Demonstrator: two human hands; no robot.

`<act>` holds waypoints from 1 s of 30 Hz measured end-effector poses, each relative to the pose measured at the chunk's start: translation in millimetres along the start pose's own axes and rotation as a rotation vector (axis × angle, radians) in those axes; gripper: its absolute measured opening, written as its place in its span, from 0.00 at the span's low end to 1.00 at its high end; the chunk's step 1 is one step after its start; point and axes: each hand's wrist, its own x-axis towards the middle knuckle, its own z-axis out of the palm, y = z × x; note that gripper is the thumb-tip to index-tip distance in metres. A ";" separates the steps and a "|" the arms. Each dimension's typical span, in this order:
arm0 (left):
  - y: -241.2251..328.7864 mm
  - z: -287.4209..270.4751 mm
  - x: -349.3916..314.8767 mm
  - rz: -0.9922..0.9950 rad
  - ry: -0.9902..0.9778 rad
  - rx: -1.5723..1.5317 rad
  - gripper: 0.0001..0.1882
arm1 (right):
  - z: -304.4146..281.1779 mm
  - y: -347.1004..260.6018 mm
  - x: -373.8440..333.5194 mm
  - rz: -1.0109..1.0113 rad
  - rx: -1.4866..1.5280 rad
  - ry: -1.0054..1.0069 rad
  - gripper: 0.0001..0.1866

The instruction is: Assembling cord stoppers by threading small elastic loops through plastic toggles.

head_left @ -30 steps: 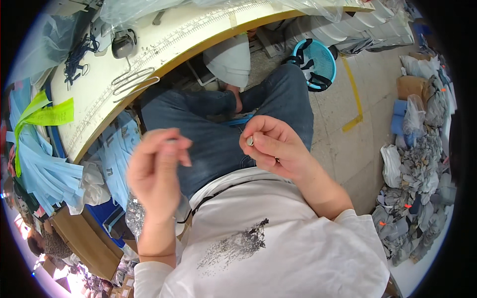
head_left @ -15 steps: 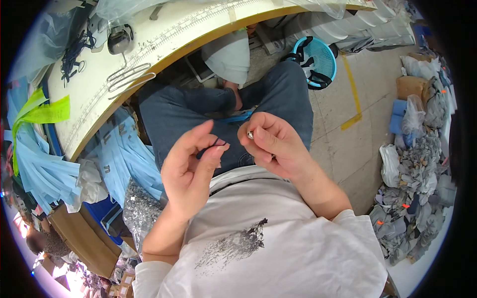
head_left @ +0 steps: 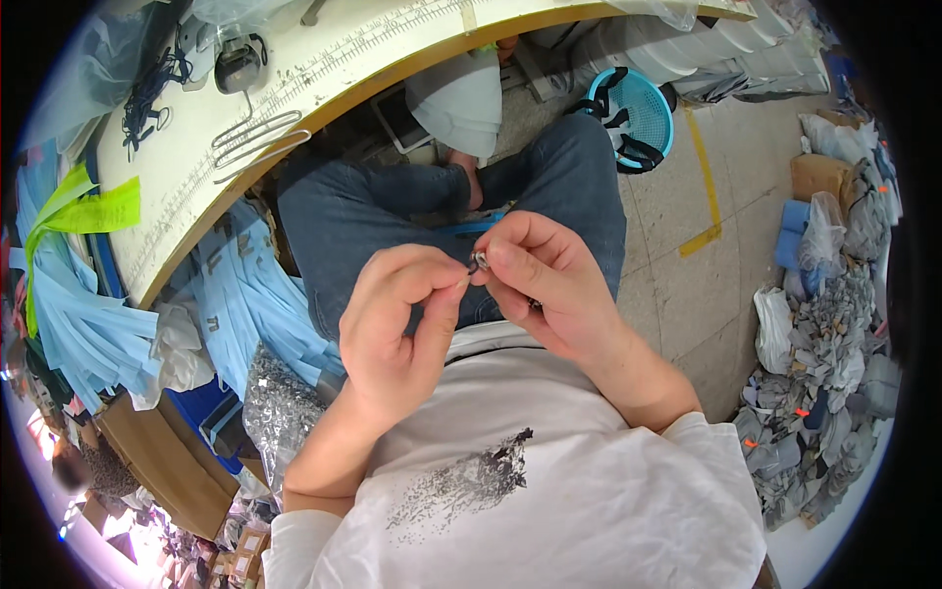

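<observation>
Over my lap, my left hand (head_left: 397, 314) and my right hand (head_left: 549, 285) meet at their fingertips. Between thumb and index finger of the right one is a small shiny metal piece (head_left: 481, 260), its exact kind too small to tell. The left thumb and index finger pinch the end of a thin dark cord (head_left: 471, 268) right against that piece. Whether the cord passes through it, I cannot tell. Another small dark, shiny bit (head_left: 535, 303) shows under the curled fingers of my right hand.
A white worktable (head_left: 343, 74) with ruler marks curves across the top left, bearing dark cords (head_left: 147, 116) and a bent wire hook (head_left: 257, 137). Light-blue strips (head_left: 260, 290) hang beside my left leg. A turquoise basket (head_left: 648, 113) stands on the floor; grey scraps (head_left: 819, 353) pile up at right.
My left hand has moved right, bringing the dark cord from a short distance away up to the metal piece. The right hand stays nearly in place.
</observation>
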 end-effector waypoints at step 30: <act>-6.4 -1.7 5.8 0.234 0.082 0.186 0.12 | -1.1 -6.7 -5.4 -0.081 -0.342 0.007 0.06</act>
